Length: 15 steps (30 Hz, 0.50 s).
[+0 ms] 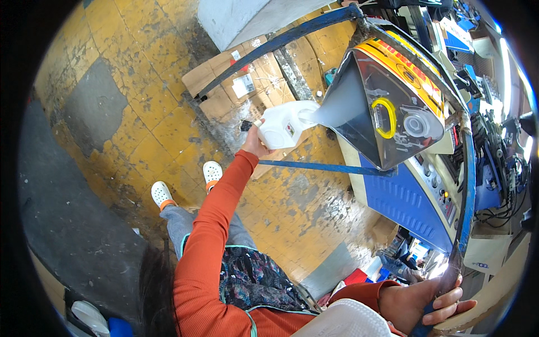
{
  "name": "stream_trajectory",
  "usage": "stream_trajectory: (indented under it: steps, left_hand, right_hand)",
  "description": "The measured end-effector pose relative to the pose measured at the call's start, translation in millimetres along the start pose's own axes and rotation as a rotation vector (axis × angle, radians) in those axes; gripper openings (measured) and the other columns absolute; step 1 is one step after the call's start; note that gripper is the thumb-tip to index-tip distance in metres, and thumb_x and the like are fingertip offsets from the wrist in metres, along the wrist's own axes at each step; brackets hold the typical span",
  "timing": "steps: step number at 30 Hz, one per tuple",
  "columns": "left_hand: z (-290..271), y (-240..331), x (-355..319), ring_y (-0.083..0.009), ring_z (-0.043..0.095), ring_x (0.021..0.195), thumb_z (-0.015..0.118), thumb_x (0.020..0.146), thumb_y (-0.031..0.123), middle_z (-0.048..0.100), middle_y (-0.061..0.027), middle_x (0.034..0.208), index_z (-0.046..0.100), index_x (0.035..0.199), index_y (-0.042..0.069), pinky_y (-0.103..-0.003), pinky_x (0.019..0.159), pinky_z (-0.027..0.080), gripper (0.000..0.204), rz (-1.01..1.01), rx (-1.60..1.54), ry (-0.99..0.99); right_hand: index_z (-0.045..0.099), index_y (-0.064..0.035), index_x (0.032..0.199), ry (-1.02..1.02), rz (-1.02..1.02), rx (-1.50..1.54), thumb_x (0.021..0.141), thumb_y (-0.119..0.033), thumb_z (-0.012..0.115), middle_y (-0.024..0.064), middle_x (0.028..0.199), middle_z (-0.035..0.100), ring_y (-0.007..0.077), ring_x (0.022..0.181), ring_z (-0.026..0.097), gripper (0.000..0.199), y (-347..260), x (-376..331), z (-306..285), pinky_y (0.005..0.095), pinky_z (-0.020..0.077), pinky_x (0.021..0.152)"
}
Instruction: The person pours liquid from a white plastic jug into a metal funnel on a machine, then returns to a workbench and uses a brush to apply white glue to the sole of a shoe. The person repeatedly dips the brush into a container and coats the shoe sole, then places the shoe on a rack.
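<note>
My left hand [255,141] reaches out and is closed on a white plastic jug [279,128]. A small dark thing [246,125] shows beside its fingers; I cannot tell what it is. The jug's narrow end meets the lower left tip of a cut metal can [387,106], which has a yellow-and-red printed side and a yellow handle [385,118]. Pale grey shows inside the can's tip; whether it is powder or bare metal I cannot tell. At the lower right, my right hand [438,306] is wrapped round a blue metal bar [465,208] of the frame about the can.
Flattened cardboard [219,78] lies under the jug on the worn yellow floor. A lower blue bar [325,167] crosses near my left hand. The blue machine [412,202] with knobs stands at the right, beside crowded shelves and cables. A dark surface [73,208] fills the left.
</note>
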<state>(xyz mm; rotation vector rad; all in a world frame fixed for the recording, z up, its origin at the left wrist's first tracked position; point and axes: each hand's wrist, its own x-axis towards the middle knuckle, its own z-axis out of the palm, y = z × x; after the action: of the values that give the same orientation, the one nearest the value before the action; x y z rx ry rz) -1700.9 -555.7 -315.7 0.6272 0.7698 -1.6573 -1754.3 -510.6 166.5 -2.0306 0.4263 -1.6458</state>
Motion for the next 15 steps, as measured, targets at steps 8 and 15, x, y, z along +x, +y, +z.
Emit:
stream_trajectory:
  steps: [8,15]
  left_hand:
    - [-2.9,3.2,13.6,-0.0291,0.047,0.118,0.063,0.079,0.056,0.047,-0.0070,0.133,0.046,0.132,0.021,-0.054,0.088,0.037,0.066,-0.009,0.025,-0.077]
    - [-5.3,3.7,30.5,-0.0307,0.045,0.120,0.059,0.081,0.058,0.046,-0.0078,0.134,0.049,0.130,0.021,-0.055,0.092,0.034,0.063,-0.021,0.032,-0.123]
  right_hand:
    - [0.040,0.0124,0.134,0.026,-0.011,-0.017,0.097,-0.030,0.040,-0.0019,0.056,0.045,0.0162,0.068,0.043,0.056,5.2,4.6,-11.5,0.0433,0.0333,0.089]
    - [0.039,0.0137,0.133,0.022,-0.013,0.002,0.097,-0.028,0.040,-0.0015,0.056,0.046,0.0154,0.068,0.043,0.055,4.8,4.8,-20.7,0.0412,0.0332,0.090]
